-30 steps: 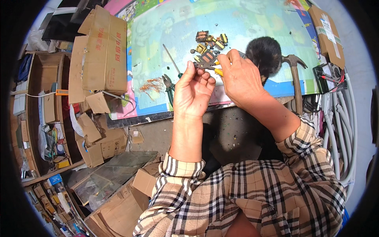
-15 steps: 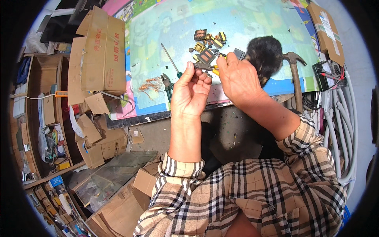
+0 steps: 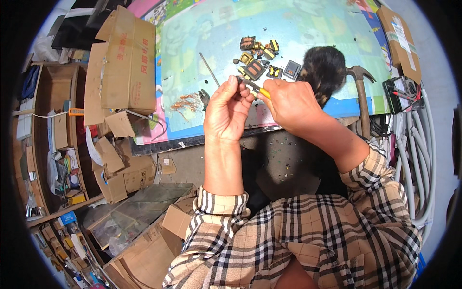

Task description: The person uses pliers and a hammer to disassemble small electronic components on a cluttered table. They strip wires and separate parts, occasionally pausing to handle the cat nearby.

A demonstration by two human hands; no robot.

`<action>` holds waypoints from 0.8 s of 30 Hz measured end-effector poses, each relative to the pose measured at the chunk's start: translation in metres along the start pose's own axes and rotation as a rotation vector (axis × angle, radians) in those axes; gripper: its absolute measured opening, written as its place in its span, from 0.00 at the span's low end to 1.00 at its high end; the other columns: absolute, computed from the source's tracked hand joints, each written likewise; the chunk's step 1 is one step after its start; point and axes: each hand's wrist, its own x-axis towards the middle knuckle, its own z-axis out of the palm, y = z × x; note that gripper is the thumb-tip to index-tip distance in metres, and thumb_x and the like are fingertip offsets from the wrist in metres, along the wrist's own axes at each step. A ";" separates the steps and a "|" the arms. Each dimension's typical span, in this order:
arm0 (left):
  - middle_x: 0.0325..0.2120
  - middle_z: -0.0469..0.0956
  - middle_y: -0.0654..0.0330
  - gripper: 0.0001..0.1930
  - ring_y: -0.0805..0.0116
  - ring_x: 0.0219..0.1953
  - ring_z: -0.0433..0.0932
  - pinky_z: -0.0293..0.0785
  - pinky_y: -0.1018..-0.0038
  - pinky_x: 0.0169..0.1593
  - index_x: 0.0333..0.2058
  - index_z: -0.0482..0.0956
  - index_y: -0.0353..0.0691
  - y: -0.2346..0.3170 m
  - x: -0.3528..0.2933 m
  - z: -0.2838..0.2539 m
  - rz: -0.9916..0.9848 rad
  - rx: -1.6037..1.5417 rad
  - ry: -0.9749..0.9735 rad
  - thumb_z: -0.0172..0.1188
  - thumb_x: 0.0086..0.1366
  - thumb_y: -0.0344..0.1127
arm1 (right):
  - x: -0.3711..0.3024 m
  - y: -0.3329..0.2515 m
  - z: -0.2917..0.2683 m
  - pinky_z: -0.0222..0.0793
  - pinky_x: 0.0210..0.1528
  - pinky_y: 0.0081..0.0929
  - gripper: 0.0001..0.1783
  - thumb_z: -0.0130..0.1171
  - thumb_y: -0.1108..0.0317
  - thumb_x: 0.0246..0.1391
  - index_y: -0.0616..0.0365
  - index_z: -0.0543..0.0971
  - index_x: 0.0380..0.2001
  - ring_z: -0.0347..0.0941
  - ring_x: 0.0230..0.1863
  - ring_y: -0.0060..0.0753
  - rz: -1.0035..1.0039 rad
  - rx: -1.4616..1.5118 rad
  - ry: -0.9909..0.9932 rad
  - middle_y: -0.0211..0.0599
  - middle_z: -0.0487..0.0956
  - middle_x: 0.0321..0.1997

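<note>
My right hand (image 3: 294, 103) is closed around the yellow handles of a pair of pliers (image 3: 265, 93), whose dark jaws point left at my left fingertips. My left hand (image 3: 224, 114) has its palm turned up, with thumb and fingers pinched at the jaws; what they hold is small and mostly hidden. Just beyond the pliers lie several small transformers (image 3: 255, 71) with yellow and black parts, and a grey square piece (image 3: 292, 70). Left of my left hand lie dark-jawed cutters (image 3: 204, 98), a screwdriver (image 3: 208, 67) and a tangle of thin copper wire (image 3: 186, 102).
A dark furry animal, seemingly a small cat (image 3: 324, 72), sits on the table mat (image 3: 202, 38) right of the parts. Beside it lies a hammer (image 3: 359, 91). Cardboard boxes (image 3: 127, 67) stand at the left, near wooden shelves (image 3: 53, 91). Grey tubes (image 3: 423, 159) hang at the right.
My right hand has shifted slightly right and down, and the pliers now slant more downward to the right. My left hand has moved slightly left, covering the screwdriver's handle.
</note>
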 end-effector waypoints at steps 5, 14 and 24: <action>0.28 0.72 0.58 0.09 0.69 0.31 0.70 0.70 0.73 0.39 0.35 0.75 0.33 0.004 0.000 -0.004 0.039 0.101 -0.132 0.59 0.62 0.33 | 0.001 -0.001 -0.009 0.69 0.29 0.44 0.15 0.52 0.61 0.57 0.64 0.75 0.27 0.75 0.26 0.54 0.026 0.169 -0.112 0.49 0.76 0.21; 0.27 0.72 0.60 0.09 0.69 0.31 0.69 0.69 0.72 0.39 0.35 0.75 0.34 0.007 0.000 -0.008 0.089 0.153 -0.265 0.58 0.63 0.35 | 0.002 -0.004 -0.022 0.65 0.27 0.33 0.18 0.50 0.58 0.58 0.62 0.76 0.24 0.72 0.22 0.37 0.210 0.717 -0.422 0.40 0.74 0.17; 0.29 0.72 0.60 0.10 0.70 0.32 0.69 0.70 0.73 0.38 0.37 0.75 0.32 0.004 0.003 -0.012 0.060 0.038 -0.378 0.57 0.64 0.35 | 0.000 0.001 -0.023 0.58 0.25 0.20 0.21 0.45 0.55 0.63 0.59 0.71 0.22 0.63 0.19 0.19 0.195 1.098 -0.603 0.28 0.73 0.18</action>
